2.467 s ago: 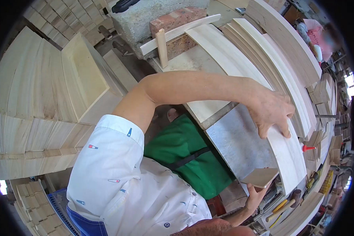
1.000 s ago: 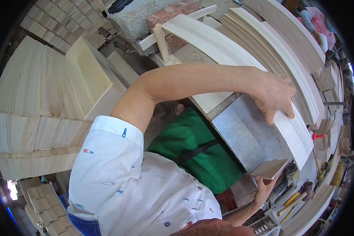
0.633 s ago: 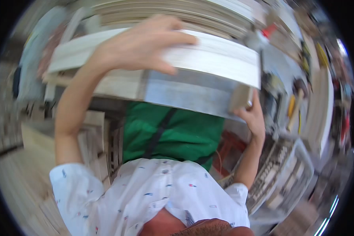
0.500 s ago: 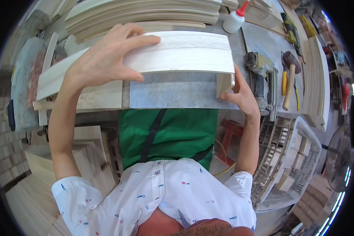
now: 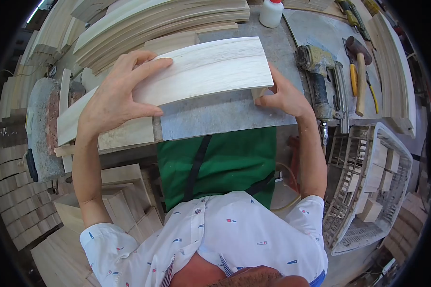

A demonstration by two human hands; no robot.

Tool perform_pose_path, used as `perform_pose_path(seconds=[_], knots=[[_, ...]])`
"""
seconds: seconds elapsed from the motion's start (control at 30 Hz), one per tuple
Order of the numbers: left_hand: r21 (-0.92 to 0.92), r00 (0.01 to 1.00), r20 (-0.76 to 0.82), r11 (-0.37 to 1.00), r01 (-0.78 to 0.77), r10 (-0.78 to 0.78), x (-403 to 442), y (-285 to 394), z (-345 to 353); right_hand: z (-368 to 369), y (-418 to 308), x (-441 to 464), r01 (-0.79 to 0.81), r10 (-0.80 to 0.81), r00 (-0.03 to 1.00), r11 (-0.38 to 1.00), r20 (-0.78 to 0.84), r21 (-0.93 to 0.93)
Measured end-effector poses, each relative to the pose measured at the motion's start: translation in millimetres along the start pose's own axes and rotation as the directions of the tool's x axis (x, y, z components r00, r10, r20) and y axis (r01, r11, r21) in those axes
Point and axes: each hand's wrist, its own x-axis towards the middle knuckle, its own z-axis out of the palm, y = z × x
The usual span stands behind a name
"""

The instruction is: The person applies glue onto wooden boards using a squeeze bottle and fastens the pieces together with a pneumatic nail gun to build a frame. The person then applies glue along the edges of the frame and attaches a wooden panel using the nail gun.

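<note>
A long pale wooden board [image 5: 213, 67] lies across in front of me, its right end raised over the workbench [image 5: 191, 119]. My left hand [image 5: 111, 93] spans the board left of its middle, fingers at the far edge and thumb at the near edge. At the right end, my right hand [image 5: 288, 95] pinches a short wooden piece [image 5: 258, 92] set under the board, its thumb on the near side. Most of that short piece is hidden by the board and my fingers. I cannot tell whether the two are fastened together.
Stacked boards [image 5: 163, 28] and a white glue bottle [image 5: 271, 14] stand at the back. A nail gun [image 5: 321, 81], a mallet [image 5: 360, 76] and a yellow-handled tool [image 5: 353, 79] lie to the right. Below them is a plastic crate [image 5: 402, 191] with wooden blocks.
The board and both hands have shifted slightly left in view, and the board's right end now angles upward. The short piece is less visible. Both hands keep their hold.
</note>
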Motion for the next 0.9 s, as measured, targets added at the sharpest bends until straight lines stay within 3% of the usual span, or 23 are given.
perform_pose_path(seconds=[0.47, 0.77, 0.9], knots=[[0.032, 1.000, -0.025, 0.999, -0.014, 0.014, 3, -3, 6, -2, 3, 3, 0.072, -0.072, 0.997, 0.997, -0.003, 0.037], [0.069, 0.997, 0.067, 0.997, 0.024, -0.029, 5, 0, 1, 0, 7, 3, 0.081, -0.080, 0.997, 0.996, -0.017, 0.044], [0.198, 0.997, 0.043, 0.977, -0.074, 0.067, 12, 9, -5, 0, 8, 2, 0.090, -0.090, 0.995, 0.996, -0.034, -0.014]])
